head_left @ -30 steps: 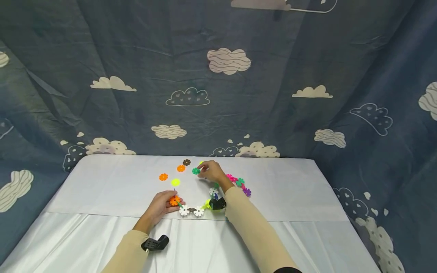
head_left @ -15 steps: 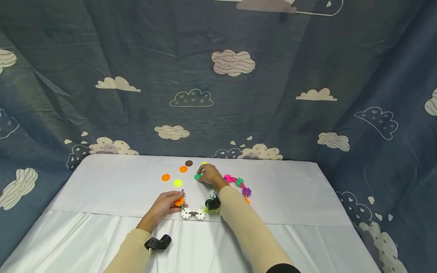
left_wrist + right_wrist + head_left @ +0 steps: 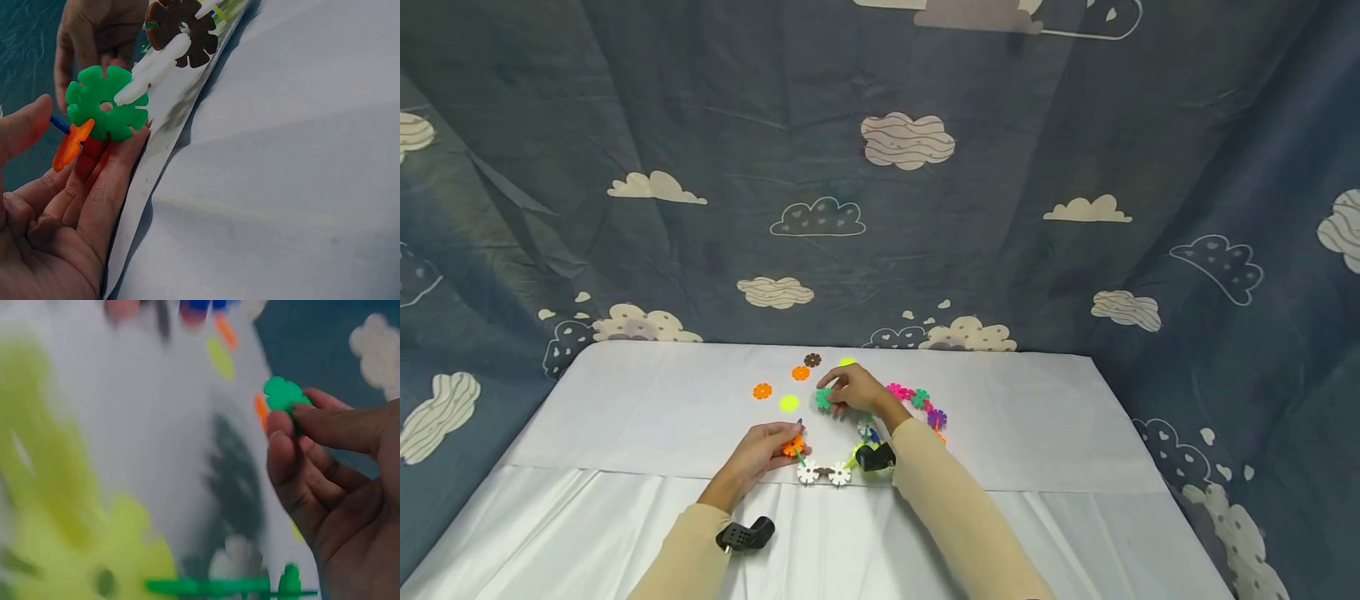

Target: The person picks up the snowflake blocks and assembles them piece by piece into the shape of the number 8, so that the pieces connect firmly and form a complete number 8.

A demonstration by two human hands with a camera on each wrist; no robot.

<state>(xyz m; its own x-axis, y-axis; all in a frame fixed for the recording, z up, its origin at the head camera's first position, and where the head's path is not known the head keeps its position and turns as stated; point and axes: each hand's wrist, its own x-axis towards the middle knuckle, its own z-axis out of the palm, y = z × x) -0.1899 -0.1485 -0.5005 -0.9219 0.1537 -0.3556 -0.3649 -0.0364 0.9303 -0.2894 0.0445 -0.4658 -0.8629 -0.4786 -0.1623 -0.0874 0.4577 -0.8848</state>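
My right hand (image 3: 859,390) pinches a green notched snowflake disc (image 3: 823,398) between thumb and fingers, held above the table. The right wrist view shows that green disc (image 3: 284,394) at the fingertips. My left hand (image 3: 763,450) holds the near left end of a chain of interlocked snowflake discs, at its orange disc (image 3: 792,447). Close up in the left wrist view, a blue disc (image 3: 59,124) seen edge-on meets the thumb, joined to the orange one (image 3: 72,147). Another green disc (image 3: 87,100) rests against the fingers. White discs (image 3: 808,472) follow along the chain. My right forearm hides part of it.
Loose discs lie on the white table (image 3: 655,408) beyond my hands: two orange (image 3: 762,391), a brown (image 3: 812,360) and two yellow (image 3: 789,403). Pink, green and purple linked discs (image 3: 937,418) curve right of my right arm. A cloud-print curtain (image 3: 820,275) hangs behind.
My right hand has drawn the green disc nearer and slightly left, towards my left hand, and turned it more face-on. My left hand keeps hold of the chain's end.
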